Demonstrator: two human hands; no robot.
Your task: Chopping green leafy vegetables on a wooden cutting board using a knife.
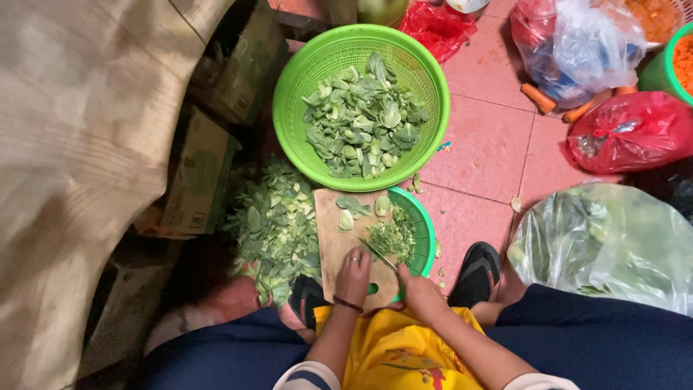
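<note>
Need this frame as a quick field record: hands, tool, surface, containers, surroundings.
left hand: pressing down on the wooden cutting board, beside the chopped greens
right hand: grip closed on a knife, blade angled toward the chopped greens
large green basket: full of cut leaves
small green basket: partly under the board
floor: pink tiles, leaf scraps left of the board, carrots, plastic bags

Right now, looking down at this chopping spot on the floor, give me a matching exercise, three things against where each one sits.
Things:
1. round green plastic basket of cut leaves
2. wooden cutting board
3. orange carrots

Places:
A. under the hands
B. on the pink tiles by the plastic bags
C. beyond the board's far end

Pairs: 1-C, 2-A, 3-B
</note>
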